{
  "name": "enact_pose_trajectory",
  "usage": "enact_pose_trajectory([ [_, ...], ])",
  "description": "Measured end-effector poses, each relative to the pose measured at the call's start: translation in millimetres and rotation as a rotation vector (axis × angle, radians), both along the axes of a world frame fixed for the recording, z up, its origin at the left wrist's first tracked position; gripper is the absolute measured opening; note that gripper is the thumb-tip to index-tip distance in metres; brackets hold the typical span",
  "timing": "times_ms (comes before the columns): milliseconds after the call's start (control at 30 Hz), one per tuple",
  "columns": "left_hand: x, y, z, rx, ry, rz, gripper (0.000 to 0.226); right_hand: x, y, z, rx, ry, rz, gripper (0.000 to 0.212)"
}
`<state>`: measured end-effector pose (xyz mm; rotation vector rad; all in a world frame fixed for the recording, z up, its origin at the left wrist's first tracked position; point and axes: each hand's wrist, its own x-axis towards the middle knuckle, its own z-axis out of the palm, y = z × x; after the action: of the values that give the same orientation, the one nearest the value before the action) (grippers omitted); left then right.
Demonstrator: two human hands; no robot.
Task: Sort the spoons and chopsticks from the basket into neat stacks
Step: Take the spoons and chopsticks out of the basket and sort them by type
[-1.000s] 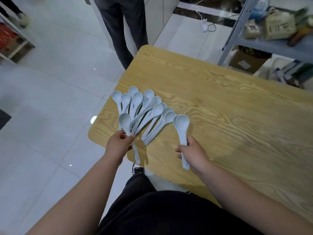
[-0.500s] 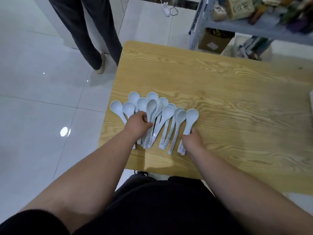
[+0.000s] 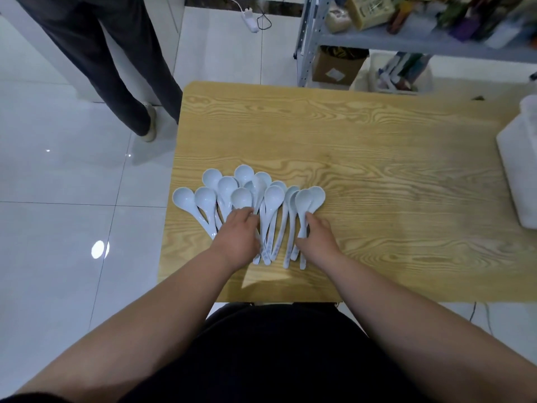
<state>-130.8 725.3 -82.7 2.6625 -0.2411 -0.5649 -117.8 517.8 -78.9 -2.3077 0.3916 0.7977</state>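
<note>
Spoons (image 3: 273, 199): pale blue-white, deep-bowled soup type, glossy plastic or ceramic (cannot tell which). All lie in one fan near the front left corner of the light wood-grain table (image 3: 377, 158). Bowls point away from the person and handles converge toward the body. Judgement: laid this way, every handle end is within reach without leaning.

Left end of fan: the leftmost spoon (image 3: 183, 196) lies flat, bowl up, close to the table edge. No hand touches it. Its handle runs in under its neighbours.

Left hand (image 3: 236, 239): over the handles of the middle group, fingers curled down round the handle of the centre spoon (image 3: 241, 197), whose bowl sits on top of the others. Judgement: the grip serves to draw this spoon in and nest it on those below.

Right hand (image 3: 318, 242): at the fan's right end, thumb and forefinger pinching the handle of the end spoon (image 3: 303, 199), whose bowl overlaps one more bowl just beside it. Judgement: held by the handle so the bowl can be slid into line.

Handles lie at mixed angles and the overlap is loose, so this is not yet a neat stack. No chopsticks in view.

Far right: a white plastic container (image 3: 517, 170), well apart from the fan and cut by the frame edge. Whether it is the basket, cannot tell.
</note>
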Motion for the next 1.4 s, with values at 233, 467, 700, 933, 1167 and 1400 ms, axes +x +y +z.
enact_pose_trajectory([
  [233, -0.9, 2.7, 1.7, 0.033, 0.036, -0.039, 0.059, -4.6, -6.4, 11.6, 0.048, -0.045, 0.155, 0.056],
  [467, -6.9, -3.9, 11.4, -0.013, 0.052, -0.035, 0.065, -10.9, -16.5, 20.3, 0.024, -0.05, 0.235, 0.061],
  [700, -31.5, -37.9, 57.7, -0.297, 0.053, -0.009, 0.05, -43.8, -59.0, 69.5, 0.137, -0.116, 0.196, 0.044],
  [933, -50.3, -117.5, 79.5, -0.355, 0.051, -0.264, 0.048, -104.3, -143.4, 112.9, 0.025, -0.275, 0.218, 0.045],
  [1167, -70.3, -245.2, 108.5, -0.367, -0.045, -0.324, 0.045, -160.7, -269.3, 125.6, 0.053, -0.361, 0.211, 0.045],
  [1400, -90.6, -371.0, 125.2, -0.35, -0.059, -0.302, 0.039, -188.5, -385.1, 129.3, 0.106, -0.381, 0.139, 0.043],
])
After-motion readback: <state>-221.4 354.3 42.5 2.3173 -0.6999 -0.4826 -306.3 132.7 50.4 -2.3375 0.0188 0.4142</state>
